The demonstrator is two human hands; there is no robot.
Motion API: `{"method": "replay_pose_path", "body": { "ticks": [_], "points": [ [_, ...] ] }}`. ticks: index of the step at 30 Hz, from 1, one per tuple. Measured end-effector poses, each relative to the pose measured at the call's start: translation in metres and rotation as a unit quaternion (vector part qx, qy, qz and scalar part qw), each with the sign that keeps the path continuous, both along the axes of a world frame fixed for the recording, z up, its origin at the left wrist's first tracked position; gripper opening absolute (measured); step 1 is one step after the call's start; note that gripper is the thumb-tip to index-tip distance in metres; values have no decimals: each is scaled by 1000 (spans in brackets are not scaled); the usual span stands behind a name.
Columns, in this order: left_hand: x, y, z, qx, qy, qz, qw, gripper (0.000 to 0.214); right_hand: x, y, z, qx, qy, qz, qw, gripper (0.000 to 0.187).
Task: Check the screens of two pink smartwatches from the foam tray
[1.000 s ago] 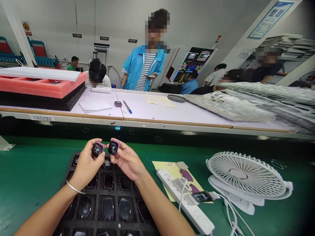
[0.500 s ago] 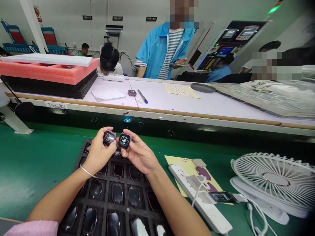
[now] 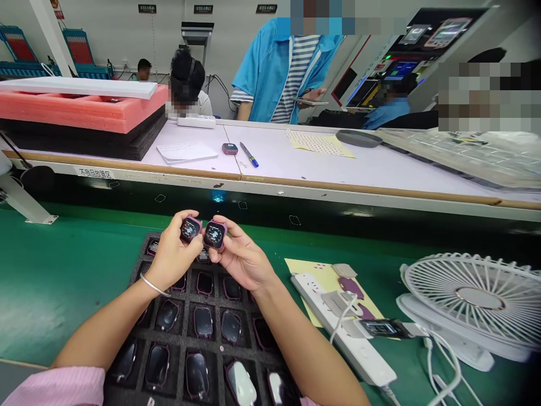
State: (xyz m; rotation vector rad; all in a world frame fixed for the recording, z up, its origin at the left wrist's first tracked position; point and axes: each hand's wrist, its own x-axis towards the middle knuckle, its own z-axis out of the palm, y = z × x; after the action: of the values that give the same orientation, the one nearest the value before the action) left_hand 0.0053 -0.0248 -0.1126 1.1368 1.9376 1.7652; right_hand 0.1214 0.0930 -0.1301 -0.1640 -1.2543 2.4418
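Note:
My left hand (image 3: 171,256) holds a small purple watch body (image 3: 190,229) with its lit screen facing me. My right hand (image 3: 240,259) holds a second purple watch body (image 3: 215,234), also lit, right beside the first. Both hands hover above the far end of a black foam tray (image 3: 180,338) on the green mat. The tray's cells hold several more watch bodies, screens dark. A silver bangle sits on my left wrist.
A white power strip (image 3: 346,338) with plugged cables lies right of the tray on a yellow sheet. A white desk fan (image 3: 473,301) lies further right. Beyond a dark gap is a pale bench (image 3: 338,169) with pink and black foam trays (image 3: 84,113), a notepad, a pen. Several people are behind it.
The view has tipped down and shifted, showing more of the tray. Both hands keep the two watch bodies side by side, held slightly closer together.

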Motion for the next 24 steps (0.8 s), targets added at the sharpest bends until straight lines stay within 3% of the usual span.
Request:
{"method": "replay_pose_path", "body": {
  "ticks": [24],
  "points": [
    [0,-4,3,1,24,3,1000,42,5,-1,4,18,3,-2,1000,42]
  ]
}}
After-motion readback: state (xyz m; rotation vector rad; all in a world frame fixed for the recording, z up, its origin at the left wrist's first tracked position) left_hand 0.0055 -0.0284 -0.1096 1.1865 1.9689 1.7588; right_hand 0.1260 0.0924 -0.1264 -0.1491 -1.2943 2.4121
